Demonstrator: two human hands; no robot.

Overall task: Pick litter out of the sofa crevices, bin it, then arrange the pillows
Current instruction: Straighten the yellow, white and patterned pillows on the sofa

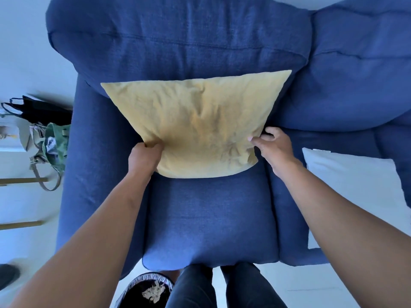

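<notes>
A yellow pillow leans against the back cushion of the blue sofa, standing on the left seat. My left hand grips its lower left corner. My right hand pinches the lower right corner, thumb on the front face. A white pillow lies flat on the seat to the right. Below the seat's front edge stands a bin lined with a black bag, crumpled paper litter inside it.
To the left of the sofa arm, bags hang or lie against white furniture with wooden legs. My legs stand against the sofa front, the bin just left of them. A dark shoe shows at the far left.
</notes>
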